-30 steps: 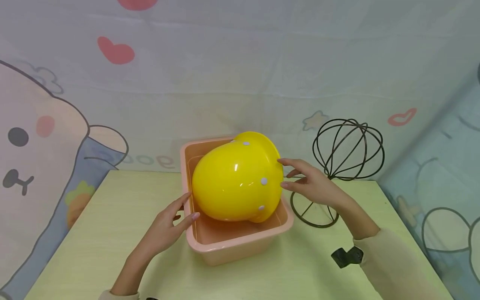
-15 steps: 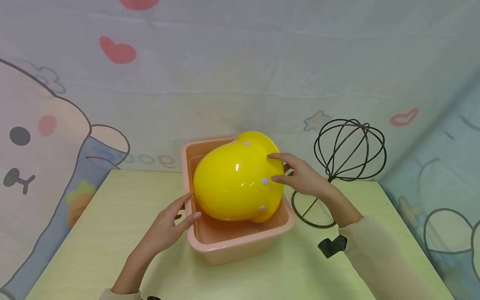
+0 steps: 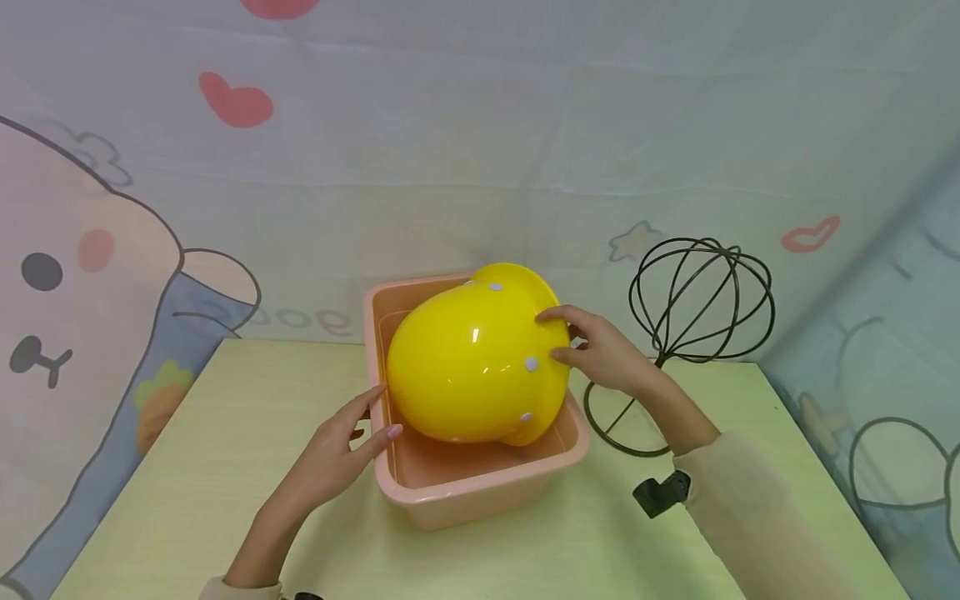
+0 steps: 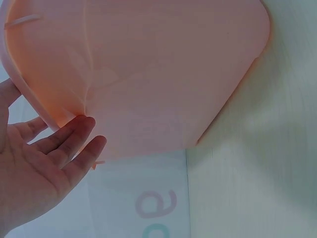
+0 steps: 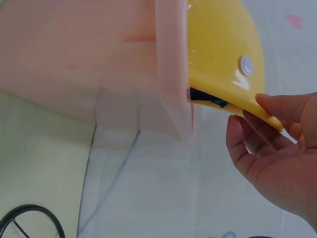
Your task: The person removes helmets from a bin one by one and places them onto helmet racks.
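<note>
A yellow hard hat [image 3: 465,358] with white side buttons lies on its side in a pink plastic basin [image 3: 480,485], brim to the right. My right hand [image 3: 600,354] pinches the hat's brim; in the right wrist view, thumb and fingers of that hand [image 5: 282,148] lie on either side of the brim, and a dark strip shows under the hat. At the basin's left rim, my left hand [image 3: 333,450] holds the edge, thumb tip over the rim. In the left wrist view some fingers [image 4: 69,139] lie against the outer wall, others reach over the rim.
A dark wire stand [image 3: 701,304] with a cage-like top and a round base stands right of the basin, behind the right forearm. The pale table [image 3: 262,408] ends at the back against a printed cloth [image 3: 450,125].
My right hand has moved left from the brim's edge onto the brim and now pinches it. The left hand, basin and hat stay put.
</note>
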A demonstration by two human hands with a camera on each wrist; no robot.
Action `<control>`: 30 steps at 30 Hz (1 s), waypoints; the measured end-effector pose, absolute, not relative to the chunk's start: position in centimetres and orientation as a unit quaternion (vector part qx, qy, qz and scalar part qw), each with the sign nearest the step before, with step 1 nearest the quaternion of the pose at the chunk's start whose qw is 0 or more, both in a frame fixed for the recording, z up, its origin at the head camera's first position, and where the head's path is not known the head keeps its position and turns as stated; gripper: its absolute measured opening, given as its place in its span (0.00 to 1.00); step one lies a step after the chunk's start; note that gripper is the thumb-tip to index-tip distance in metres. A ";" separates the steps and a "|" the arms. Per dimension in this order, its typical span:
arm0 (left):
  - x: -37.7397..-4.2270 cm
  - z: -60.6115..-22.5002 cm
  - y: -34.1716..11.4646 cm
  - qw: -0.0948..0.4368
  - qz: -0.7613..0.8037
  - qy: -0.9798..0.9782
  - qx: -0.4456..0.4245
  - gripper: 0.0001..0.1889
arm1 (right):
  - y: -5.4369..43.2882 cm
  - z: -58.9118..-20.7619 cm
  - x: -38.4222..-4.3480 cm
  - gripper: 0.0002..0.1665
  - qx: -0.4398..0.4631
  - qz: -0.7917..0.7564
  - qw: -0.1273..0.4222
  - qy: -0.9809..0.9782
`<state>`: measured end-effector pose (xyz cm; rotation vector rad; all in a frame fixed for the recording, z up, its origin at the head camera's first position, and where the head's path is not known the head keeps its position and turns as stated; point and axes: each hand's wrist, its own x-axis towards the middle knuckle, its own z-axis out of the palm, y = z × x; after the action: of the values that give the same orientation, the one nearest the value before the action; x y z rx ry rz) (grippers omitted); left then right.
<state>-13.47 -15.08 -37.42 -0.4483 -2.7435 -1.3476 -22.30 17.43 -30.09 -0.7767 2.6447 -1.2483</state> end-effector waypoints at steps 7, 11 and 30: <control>-13.5 -37.4 -15.1 0.022 -0.439 -0.887 -0.142 0.33 | 17.5 -30.5 -21.9 0.24 -0.252 -0.436 0.063 0.861; -13.5 -37.5 -15.1 0.022 -0.440 -0.887 -0.141 0.33 | 17.8 -30.9 -21.7 0.24 -0.255 -0.442 0.062 0.858; -13.5 -37.4 -15.0 0.013 -0.440 -0.888 -0.137 0.34 | 18.7 -30.8 -20.6 0.24 -0.249 -0.479 0.131 0.832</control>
<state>-13.53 -15.02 -37.42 -0.4270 -2.7659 -1.3698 -20.59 18.69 -30.79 -0.7222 2.4162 -1.3898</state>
